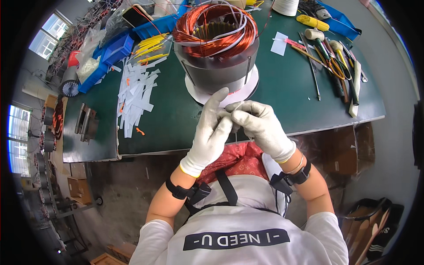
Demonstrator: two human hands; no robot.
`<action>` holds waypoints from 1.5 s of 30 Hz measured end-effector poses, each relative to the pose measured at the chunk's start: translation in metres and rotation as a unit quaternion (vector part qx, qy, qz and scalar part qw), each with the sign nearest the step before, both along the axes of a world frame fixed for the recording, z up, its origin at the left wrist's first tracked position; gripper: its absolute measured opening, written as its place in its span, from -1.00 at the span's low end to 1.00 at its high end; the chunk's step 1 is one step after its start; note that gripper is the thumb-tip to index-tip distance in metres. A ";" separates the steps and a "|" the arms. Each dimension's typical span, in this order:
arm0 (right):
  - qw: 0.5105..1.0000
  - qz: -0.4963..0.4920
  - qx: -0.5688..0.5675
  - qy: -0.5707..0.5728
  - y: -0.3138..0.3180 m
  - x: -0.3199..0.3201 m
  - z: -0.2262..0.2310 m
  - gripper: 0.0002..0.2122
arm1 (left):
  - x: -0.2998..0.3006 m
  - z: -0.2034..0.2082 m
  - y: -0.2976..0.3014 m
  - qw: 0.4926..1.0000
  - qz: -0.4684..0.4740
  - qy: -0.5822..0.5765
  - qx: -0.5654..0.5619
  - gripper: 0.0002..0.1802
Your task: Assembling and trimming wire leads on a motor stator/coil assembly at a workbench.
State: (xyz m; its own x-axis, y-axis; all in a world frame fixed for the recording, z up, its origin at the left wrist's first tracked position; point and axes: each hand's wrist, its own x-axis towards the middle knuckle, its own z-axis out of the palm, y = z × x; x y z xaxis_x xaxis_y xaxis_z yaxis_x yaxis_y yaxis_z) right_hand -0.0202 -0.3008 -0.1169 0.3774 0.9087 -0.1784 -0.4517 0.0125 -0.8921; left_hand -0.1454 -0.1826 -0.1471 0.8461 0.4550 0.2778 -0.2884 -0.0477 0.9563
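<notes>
Both my hands wear white gloves and meet in front of the bench's near edge. My left hand (pixel 211 134) has its index finger raised, with the thumb and other fingers closed together. My right hand (pixel 261 127) pinches thumb against fingers, close beside the left fingertips. A thin pale cord (pixel 236 136) runs between the fingers and hangs a little below them; most of it is hidden by the gloves. Just beyond my hands stands a grey motor stator (pixel 212 75), with copper wire windings (pixel 190 33) and white sleeved leads on top. It rests on a round white base (pixel 194 90).
White paper strips (pixel 137 97) and yellow sleeves (pixel 152 44) lie on the green bench (pixel 168 128) at left, near blue bins (pixel 117 51). Metal blocks (pixel 87 123) sit farther left. At right lie mallets (pixel 314 35), scissors (pixel 338 68) and rods. A white thread spool (pixel 285 6) stands behind.
</notes>
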 end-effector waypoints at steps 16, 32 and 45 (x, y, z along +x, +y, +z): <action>0.968 0.101 -0.107 -0.204 -0.020 0.022 0.044 -0.89 | -0.007 0.041 0.026 0.859 0.026 -0.007 0.511 -0.83; 0.790 0.017 -0.001 -0.613 -0.021 0.008 0.046 -0.91 | -0.022 0.051 0.031 0.943 -0.030 0.047 0.328 -0.57; 0.771 0.011 0.007 -0.637 -0.022 0.010 0.055 -0.91 | -0.026 0.062 0.011 0.986 -0.052 0.154 0.032 -0.59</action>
State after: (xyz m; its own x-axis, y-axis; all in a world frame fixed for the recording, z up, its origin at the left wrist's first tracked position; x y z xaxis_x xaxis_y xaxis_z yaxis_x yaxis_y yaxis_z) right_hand -0.0106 -0.3224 -0.0614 0.2234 0.9156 0.3343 0.7904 0.0305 -0.6119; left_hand -0.1715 -0.1720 -0.0846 0.9362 0.3505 0.0254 0.0090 -0.0960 0.9953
